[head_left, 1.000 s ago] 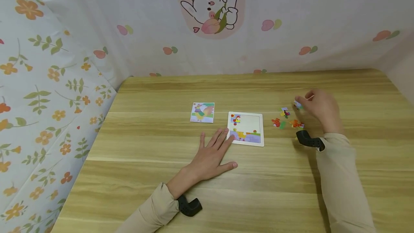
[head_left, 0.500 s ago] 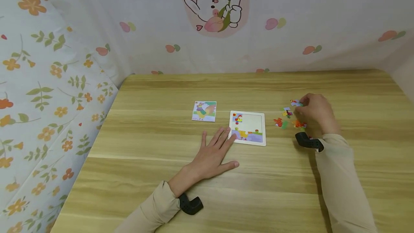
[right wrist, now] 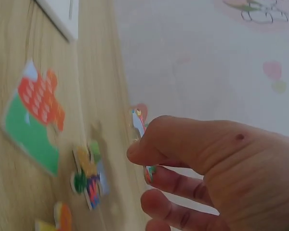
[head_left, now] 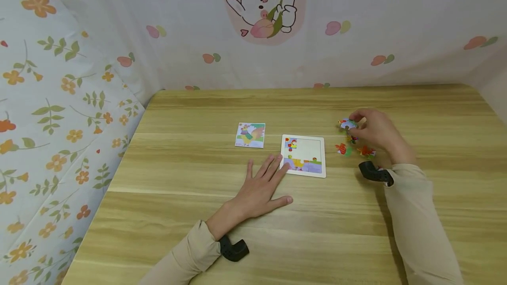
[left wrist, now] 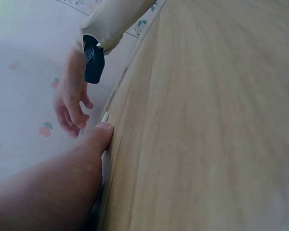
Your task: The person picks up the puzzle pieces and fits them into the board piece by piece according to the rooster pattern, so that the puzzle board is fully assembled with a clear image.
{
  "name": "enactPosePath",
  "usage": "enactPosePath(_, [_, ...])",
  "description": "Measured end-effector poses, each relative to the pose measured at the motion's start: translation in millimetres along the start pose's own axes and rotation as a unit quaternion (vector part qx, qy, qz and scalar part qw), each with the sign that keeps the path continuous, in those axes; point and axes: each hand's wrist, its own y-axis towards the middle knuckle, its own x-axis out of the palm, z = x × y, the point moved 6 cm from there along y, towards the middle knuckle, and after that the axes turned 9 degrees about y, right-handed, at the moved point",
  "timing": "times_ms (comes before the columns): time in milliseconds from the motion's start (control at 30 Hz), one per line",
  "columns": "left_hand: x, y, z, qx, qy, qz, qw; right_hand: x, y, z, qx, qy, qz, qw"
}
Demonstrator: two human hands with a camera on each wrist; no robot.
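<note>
My right hand (head_left: 375,132) pinches a light-blue jigsaw piece (head_left: 347,123) between thumb and fingers, above the loose pieces. In the right wrist view that piece (right wrist: 138,120) is seen nearly edge-on, tilted and clear of the table. My left hand (head_left: 257,195) lies flat with fingers spread, its fingertips on the left edge of the white puzzle tray (head_left: 324,157). Joined pieces (head_left: 303,166) line the tray's bottom, and one piece (head_left: 292,144) sits at its upper left. Below the held piece lie a red-and-green piece (right wrist: 33,120), a multicoloured piece (right wrist: 88,173) and an orange piece (head_left: 366,151).
A square picture card (head_left: 250,135) showing a bird lies left of the tray on the wooden table (head_left: 190,153). Behind the table hangs a printed curtain (head_left: 158,69), and another floral one (head_left: 71,109) runs along the left side.
My right hand has picked up the light-blue piece from the table and carried it slightly left. The left hand stays at the tray's edge. The head view has shifted slightly.
</note>
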Motion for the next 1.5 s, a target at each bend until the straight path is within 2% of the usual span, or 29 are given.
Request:
enactPosePath(233, [1.5, -1.4, 0.0, -0.003, 0.0, -0.009, 1.0, 16, 2.8, -16, -0.039, 0.018, -0.024, 0.9988])
enactPosePath(467, [0.9, -1.2, 0.1, -0.003, -0.001, -0.003, 1.0, 34, 4.3, -44, -0.062, 0.031, -0.051, 0.9963])
enactPosePath(800, [1.2, 0.5, 0.2, -0.003, 0.001, 0.002, 1.0, 63, 5.0, -70, -0.108, 0.001, -0.064, 0.9921])
enactPosePath(1100, [0.6, 0.4, 0.1, -0.004, -0.005, -0.004, 1.0, 79, 6.2, -76, -0.137, -0.019, -0.076, 0.9874])
enactPosePath(1500, [-1.6, 0.3, -0.1, -0.007, -0.004, -0.008, 0.9999, 83, 7.8, -75, -0.148, -0.034, -0.073, 0.9856])
